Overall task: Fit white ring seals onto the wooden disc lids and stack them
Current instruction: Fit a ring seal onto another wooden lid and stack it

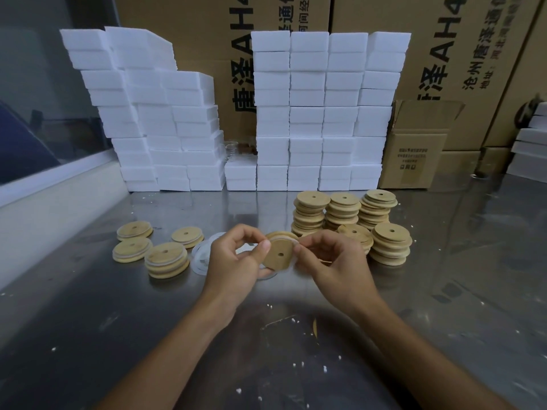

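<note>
Wooden lid (278,253) pinched between left hand (236,258) and right hand (334,258).

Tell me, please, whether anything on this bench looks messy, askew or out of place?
Mostly minor things. White crumbs lie scattered over the metal table. The left foam block stack is stepped and uneven, unlike the squarer right foam stack. A lid leans tilted between the lid stacks.

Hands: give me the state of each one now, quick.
Left hand: closed, pinching the wooden lid at its left edge.
Right hand: closed, pinching the same lid's right edge with its white ring.
</note>
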`<state>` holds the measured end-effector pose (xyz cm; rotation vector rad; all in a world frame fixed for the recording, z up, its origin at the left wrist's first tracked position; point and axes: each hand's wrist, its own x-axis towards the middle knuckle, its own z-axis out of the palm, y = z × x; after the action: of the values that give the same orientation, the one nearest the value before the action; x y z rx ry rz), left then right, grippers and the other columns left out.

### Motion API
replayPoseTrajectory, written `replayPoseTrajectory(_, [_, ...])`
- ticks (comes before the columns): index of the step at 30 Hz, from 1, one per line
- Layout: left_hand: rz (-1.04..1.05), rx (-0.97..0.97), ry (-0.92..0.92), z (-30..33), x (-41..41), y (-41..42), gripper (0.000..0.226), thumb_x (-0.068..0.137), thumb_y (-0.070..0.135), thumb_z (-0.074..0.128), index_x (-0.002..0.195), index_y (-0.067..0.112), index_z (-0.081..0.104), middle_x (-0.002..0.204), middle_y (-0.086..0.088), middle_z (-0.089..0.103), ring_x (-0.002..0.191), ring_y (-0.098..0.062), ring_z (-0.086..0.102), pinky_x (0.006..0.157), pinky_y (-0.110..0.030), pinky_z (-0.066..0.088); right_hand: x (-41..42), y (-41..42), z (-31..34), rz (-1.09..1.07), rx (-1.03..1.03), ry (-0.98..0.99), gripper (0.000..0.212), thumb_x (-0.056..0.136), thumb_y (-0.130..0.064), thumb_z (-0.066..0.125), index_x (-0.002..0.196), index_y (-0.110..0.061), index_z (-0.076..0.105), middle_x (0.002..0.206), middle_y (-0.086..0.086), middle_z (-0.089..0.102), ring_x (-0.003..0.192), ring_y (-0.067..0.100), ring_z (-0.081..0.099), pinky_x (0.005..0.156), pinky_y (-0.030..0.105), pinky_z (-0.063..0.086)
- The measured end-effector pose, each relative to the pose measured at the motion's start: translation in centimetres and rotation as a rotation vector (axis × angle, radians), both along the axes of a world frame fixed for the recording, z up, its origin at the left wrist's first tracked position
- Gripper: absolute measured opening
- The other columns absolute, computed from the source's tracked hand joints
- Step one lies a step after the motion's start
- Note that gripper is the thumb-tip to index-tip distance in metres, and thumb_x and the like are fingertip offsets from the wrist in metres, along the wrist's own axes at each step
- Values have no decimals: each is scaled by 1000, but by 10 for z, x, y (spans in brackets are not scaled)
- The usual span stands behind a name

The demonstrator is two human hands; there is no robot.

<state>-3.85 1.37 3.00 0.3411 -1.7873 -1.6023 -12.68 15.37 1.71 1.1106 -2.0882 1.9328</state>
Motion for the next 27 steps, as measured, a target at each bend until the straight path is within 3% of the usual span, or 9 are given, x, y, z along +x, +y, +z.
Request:
replayPoseTrajectory(2, [33,-236,-7,-2,0,-2,19,87,-1,65,77,15,63,81,5,67,74,-11,69,67,-32,60,1,2,-2,-75,66,148,11,87,-12,73,83,-22,71,77,-6,73,74,7,70,66,20,55])
replayPoseTrajectory(4, [49,-480,7,-2,2,-1,21,85,4,69,78,23,65,82,14,67,81,-6,66,71,-17,53,3,4,0,-100,104,302,4,86,-11,73,87,-15,72,85,-7,74,77,5,70,68,21,58])
replayPoseTrajectory(6, [34,-572,42,-3,2,0,17,84,6,71,80,22,67,84,17,66,84,-5,63,70,-11,48,6,3,3,-93,112,416,4,86,-10,73,90,-7,73,91,-4,75,79,4,71,71,23,59])
replayPoseTrajectory(11, [53,-564,78,-5,2,-3,18,83,6,72,78,23,68,80,12,68,83,-11,65,67,-22,56,9,3,7,-64,85,362,5,84,-9,75,88,-6,74,91,-6,75,81,0,70,72,14,55])
replayPoseTrajectory(15, [24,-598,116,-3,4,-1,9,81,10,70,79,19,68,80,9,69,82,-16,66,62,-33,59,6,5,9,-79,113,312,4,81,-16,75,80,-13,73,78,-7,74,70,6,70,63,28,58])
replayPoseTrajectory(19, [43,-649,115,-3,4,0,18,79,3,73,77,20,67,78,10,68,79,-13,64,64,-22,55,4,8,10,-48,142,285,10,79,-24,72,81,-14,73,76,-7,74,69,7,71,63,34,59])
replayPoseTrajectory(21, [64,-600,85,-4,3,-1,25,79,0,73,74,22,66,77,10,68,80,-12,64,67,-18,53,4,7,9,-20,149,252,11,81,-25,71,85,-16,74,79,-8,74,74,7,71,66,32,60])
replayPoseTrajectory(24, [79,-480,36,-5,1,-3,27,80,1,73,71,25,65,79,9,70,81,-12,67,75,-30,55,4,5,6,-32,143,243,3,84,-18,73,87,-17,74,82,-11,73,79,5,70,68,28,60])
replayPoseTrajectory(27, [69,-332,41,-3,0,-3,26,81,-1,72,70,22,65,78,5,70,79,-14,68,73,-35,57,4,3,6,-62,84,232,3,86,-15,74,86,-18,73,80,-12,73,78,4,70,66,22,58])
